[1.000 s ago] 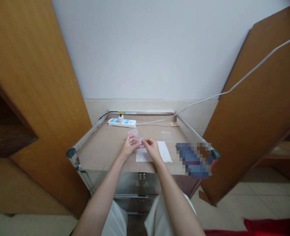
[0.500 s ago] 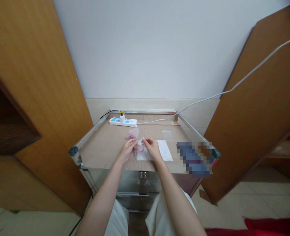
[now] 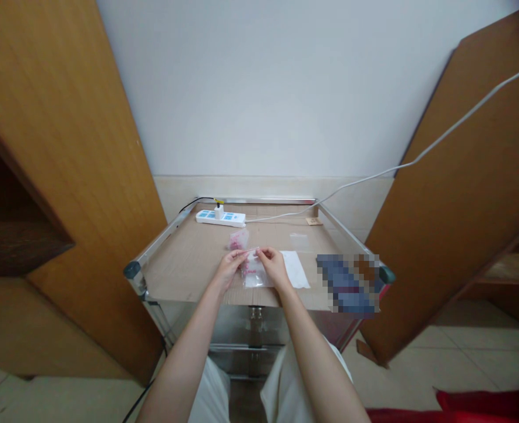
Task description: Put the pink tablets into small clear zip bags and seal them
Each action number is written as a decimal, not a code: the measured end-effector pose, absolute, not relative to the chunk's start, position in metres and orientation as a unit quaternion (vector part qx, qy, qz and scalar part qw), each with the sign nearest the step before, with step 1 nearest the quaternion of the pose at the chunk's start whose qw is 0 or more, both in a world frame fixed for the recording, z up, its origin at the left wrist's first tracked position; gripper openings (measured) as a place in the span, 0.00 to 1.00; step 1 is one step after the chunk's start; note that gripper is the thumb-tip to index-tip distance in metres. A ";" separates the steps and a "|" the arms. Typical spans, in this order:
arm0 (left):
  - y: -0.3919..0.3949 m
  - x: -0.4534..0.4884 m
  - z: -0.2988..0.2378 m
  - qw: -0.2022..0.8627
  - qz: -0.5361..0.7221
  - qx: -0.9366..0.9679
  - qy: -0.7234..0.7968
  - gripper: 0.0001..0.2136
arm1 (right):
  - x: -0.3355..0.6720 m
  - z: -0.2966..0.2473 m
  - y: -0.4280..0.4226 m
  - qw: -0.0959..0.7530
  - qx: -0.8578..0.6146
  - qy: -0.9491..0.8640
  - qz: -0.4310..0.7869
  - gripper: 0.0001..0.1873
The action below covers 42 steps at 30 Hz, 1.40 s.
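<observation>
Both my hands are over the front middle of a cart top lined with cardboard (image 3: 184, 261). My left hand (image 3: 229, 265) and my right hand (image 3: 273, 264) pinch the upper corners of a small clear plastic bag (image 3: 253, 268) that holds small pink pieces. The bag hangs between the hands, just above a white sheet of paper (image 3: 293, 268). A second small bag with pink contents (image 3: 239, 239) lies on the cardboard just beyond my hands. An empty clear bag (image 3: 299, 239) lies farther right.
A white power strip (image 3: 220, 218) with a plug and a white cable sits at the back of the cart. A pixelated blue object (image 3: 350, 283) lies at the right front edge. Wooden panels (image 3: 66, 176) lean on both sides; metal rails edge the cart.
The bag was held flat and stretched between my hands; it has since turned to hang upright, showing the pink pieces inside. The hands have stayed in about the same place.
</observation>
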<state>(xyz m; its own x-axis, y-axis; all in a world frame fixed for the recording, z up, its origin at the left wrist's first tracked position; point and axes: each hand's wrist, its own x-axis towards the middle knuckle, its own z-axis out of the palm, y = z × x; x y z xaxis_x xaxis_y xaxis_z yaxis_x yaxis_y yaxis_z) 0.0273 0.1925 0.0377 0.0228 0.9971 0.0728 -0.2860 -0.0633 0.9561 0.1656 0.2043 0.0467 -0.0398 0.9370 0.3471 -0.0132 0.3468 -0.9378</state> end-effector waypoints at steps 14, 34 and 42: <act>0.193 0.027 0.036 0.521 0.577 0.475 0.412 0.13 | 0.163 0.050 0.200 0.561 -0.378 -0.572 0.464 0.09; 0.190 0.028 0.040 0.525 0.575 0.469 0.417 0.11 | 0.162 0.052 0.196 0.560 -0.378 -0.567 0.472 0.08; 0.187 0.028 0.042 0.538 0.569 0.473 0.403 0.11 | 0.161 0.054 0.193 0.562 -0.382 -0.552 0.483 0.07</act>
<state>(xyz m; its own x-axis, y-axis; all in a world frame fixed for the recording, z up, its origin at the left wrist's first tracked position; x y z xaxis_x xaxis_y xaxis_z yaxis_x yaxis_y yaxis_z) 0.0278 0.1871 0.0425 0.0261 0.9941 0.1051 -0.2307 -0.0963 0.9683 0.1609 0.1931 0.0544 -0.0778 0.9648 0.2514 -0.1213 0.2411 -0.9629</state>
